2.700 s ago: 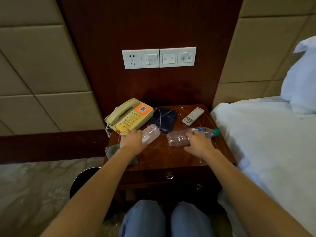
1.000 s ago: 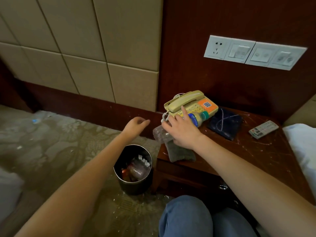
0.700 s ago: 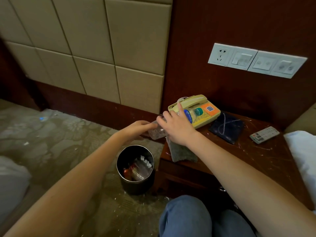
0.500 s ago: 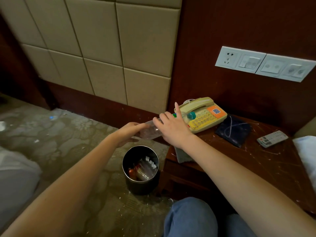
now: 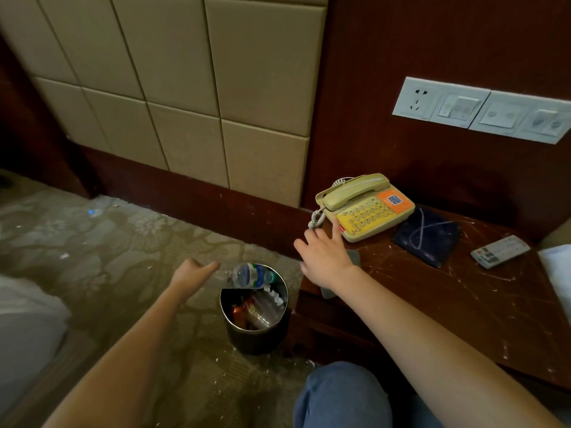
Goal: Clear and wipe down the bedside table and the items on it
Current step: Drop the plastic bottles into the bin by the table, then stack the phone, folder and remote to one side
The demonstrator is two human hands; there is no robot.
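Our left hand (image 5: 193, 273), relaxed and empty, sits at 9 o'clock of the clear blue-labelled plastic bottle (image 5: 250, 275), sideways over the dark round bin (image 5: 256, 341), likely falling in as rubbish. Our spread-fingered right hand (image 5: 324, 257) hovers above the grey cloth (image 5: 354, 257) on the wooden bedside table (image 5: 463, 304), presumably to wipe.

Grey cloth (image 5: 354, 258) mostly hidden beneath right hand (image 5: 324, 257)

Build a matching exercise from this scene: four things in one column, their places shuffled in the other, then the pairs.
1 plastic bottle
2 telephone
3 dark blue pouch
4 remote control

A farthest right on the table
B at the table's back left corner
C at the bin's mouth
D between telephone and remote control

Pairs: 1-C, 2-B, 3-D, 4-A
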